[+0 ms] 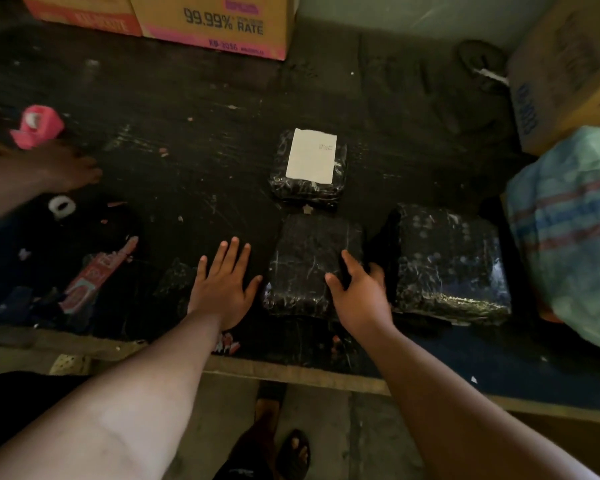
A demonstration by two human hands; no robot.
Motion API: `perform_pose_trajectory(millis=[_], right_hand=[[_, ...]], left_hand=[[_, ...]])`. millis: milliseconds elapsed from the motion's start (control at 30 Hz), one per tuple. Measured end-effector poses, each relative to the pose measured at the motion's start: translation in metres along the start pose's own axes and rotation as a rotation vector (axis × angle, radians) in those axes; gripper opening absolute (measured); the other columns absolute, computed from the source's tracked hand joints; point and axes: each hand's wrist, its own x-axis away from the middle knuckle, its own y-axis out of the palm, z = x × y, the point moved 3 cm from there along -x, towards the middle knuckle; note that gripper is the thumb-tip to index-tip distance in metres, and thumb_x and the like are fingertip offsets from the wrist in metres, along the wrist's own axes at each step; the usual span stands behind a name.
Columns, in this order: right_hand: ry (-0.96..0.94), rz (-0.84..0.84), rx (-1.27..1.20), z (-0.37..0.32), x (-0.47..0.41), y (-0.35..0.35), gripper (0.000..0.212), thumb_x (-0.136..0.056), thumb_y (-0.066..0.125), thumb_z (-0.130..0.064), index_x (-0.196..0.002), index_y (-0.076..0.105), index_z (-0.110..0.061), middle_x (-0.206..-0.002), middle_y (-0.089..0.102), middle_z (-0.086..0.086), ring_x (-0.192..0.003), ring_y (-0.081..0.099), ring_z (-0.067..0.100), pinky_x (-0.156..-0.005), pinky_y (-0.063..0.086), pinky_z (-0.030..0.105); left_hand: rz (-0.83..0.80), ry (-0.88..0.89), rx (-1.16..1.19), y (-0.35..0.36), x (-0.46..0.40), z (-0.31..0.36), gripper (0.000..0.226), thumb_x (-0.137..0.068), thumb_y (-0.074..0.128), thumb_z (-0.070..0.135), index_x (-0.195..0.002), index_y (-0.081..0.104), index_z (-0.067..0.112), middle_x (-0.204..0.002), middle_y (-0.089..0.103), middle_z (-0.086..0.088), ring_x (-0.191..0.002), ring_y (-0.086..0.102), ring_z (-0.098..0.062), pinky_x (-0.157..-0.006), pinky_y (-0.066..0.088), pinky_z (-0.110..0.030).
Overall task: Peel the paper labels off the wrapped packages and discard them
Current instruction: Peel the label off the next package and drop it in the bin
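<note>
The left hand (222,289) lies flat on the table (194,140), fingers spread and straight, holding nothing; it looks like a brace while the other hand works. Just right of it sits the near package (302,268), black-wrapped, with no label showing on top, so it is probably done already or carries its label out of sight. The right hand (357,289) rests on that package's right edge, fingers loosely spread over the wrap and not closed round it, perhaps to steady or shift it. Beyond both hands, the far package (309,188) lies with a white label (310,155) flat on its top, still stuck on; that one seems next. Right of the right hand is a bigger package (451,265), bare on top.

The table is dark, scuffed and flecked with scraps. Far left of the left hand lies a pink tape dispenser (37,128). Cardboard boxes (215,22) stand along the back, a striped sack (568,233) at far right.
</note>
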Motion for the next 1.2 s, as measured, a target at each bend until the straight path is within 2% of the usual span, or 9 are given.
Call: perform_pose_trajectory(millis=[33, 100, 267, 400, 533, 633, 767, 933, 1200], right_hand=[[-0.029, 0.013, 0.084, -0.007, 0.0, -0.005, 0.059, -0.097, 0.051, -0.048, -0.15, 0.029, -0.038, -0.16, 0.014, 0.008, -0.144, 0.027, 0.029, -0.099, 0.049, 0.041], [-0.137, 0.025, 0.178, -0.025, -0.006, -0.017, 0.056, -0.097, 0.053, -0.044, -0.148, 0.037, -0.029, -0.16, 0.012, 0.007, -0.147, 0.013, 0.029, -0.114, 0.033, 0.045], [-0.316, -0.015, 0.178, -0.071, -0.049, -0.047, 0.053, -0.096, 0.054, -0.042, -0.145, 0.044, -0.025, -0.147, 0.04, 0.002, -0.135, 0.037, 0.025, -0.109, 0.04, 0.039], [-0.326, -0.066, 0.194, -0.102, -0.1, -0.066, 0.053, -0.096, 0.055, -0.043, -0.144, 0.047, -0.023, -0.145, 0.046, 0.004, -0.128, 0.049, 0.026, -0.103, 0.047, 0.039], [-0.306, -0.079, 0.236, -0.121, -0.145, -0.075, 0.052, -0.096, 0.054, -0.042, -0.144, 0.047, -0.023, -0.145, 0.049, 0.005, -0.128, 0.051, 0.025, -0.101, 0.048, 0.039], [-0.294, -0.095, 0.282, -0.133, -0.17, -0.074, 0.052, -0.097, 0.052, -0.043, -0.145, 0.044, -0.025, -0.149, 0.045, 0.004, -0.133, 0.046, 0.025, -0.105, 0.045, 0.043], [-0.29, -0.105, 0.321, -0.149, -0.201, -0.07, 0.052, -0.097, 0.054, -0.042, -0.146, 0.044, -0.026, -0.149, 0.045, 0.005, -0.134, 0.045, 0.024, -0.107, 0.043, 0.042], [-0.316, -0.096, 0.396, -0.169, -0.24, -0.071, 0.049, -0.099, 0.054, -0.036, -0.145, 0.046, -0.024, -0.148, 0.045, 0.007, -0.136, 0.04, 0.026, -0.111, 0.038, 0.041], [-0.386, -0.109, 0.436, -0.198, -0.295, -0.061, 0.046, -0.1, 0.053, -0.033, -0.144, 0.047, -0.023, -0.147, 0.045, 0.005, -0.138, 0.038, 0.026, -0.11, 0.036, 0.042]], left_hand=[[0.015, 0.004, 0.015, -0.002, 0.0, 0.001, 0.07, -0.1, 0.021, 0.06, -0.161, 0.009, 0.027, -0.169, -0.001, 0.002, -0.155, -0.003, -0.019, -0.123, 0.005, -0.051], [0.032, -0.007, 0.019, -0.009, -0.003, 0.003, 0.066, -0.101, 0.031, 0.057, -0.158, 0.022, 0.027, -0.168, 0.013, 0.0, -0.154, 0.01, -0.022, -0.121, 0.016, -0.052], [0.035, 0.0, 0.012, -0.046, -0.039, 0.008, 0.043, -0.101, 0.039, 0.052, -0.126, 0.056, 0.022, -0.132, 0.051, -0.005, -0.122, 0.047, -0.027, -0.096, 0.041, -0.046], [0.083, -0.042, 0.135, -0.073, -0.085, 0.017, 0.046, -0.098, 0.043, 0.056, -0.124, 0.056, 0.021, -0.124, 0.057, -0.004, -0.117, 0.056, -0.027, -0.094, 0.043, -0.044], [0.112, 0.002, 0.278, -0.095, -0.133, 0.041, 0.071, -0.091, 0.048, 0.068, -0.144, 0.039, 0.022, -0.145, 0.041, -0.004, -0.133, 0.044, -0.027, -0.105, 0.038, -0.048], [0.036, 0.004, 0.331, -0.101, -0.164, 0.054, 0.101, -0.081, 0.054, 0.078, -0.156, 0.016, 0.023, -0.165, 0.012, -0.004, -0.149, 0.023, -0.027, -0.114, 0.03, -0.054], [-0.059, 0.035, 0.365, -0.094, -0.193, 0.064, 0.129, -0.068, 0.064, 0.083, -0.159, -0.008, 0.026, -0.166, -0.017, 0.006, -0.154, 0.004, -0.021, -0.118, 0.023, -0.054], [-0.121, 0.062, 0.379, -0.081, -0.221, 0.058, 0.143, -0.059, 0.069, 0.084, -0.156, -0.019, 0.027, -0.164, -0.025, 0.008, -0.154, -0.001, -0.017, -0.123, 0.012, -0.051], [-0.147, 0.032, 0.492, -0.066, -0.225, 0.054, 0.141, -0.059, 0.072, 0.081, -0.155, -0.021, 0.034, -0.164, -0.025, 0.014, -0.154, 0.0, -0.011, -0.124, 0.003, -0.054]])
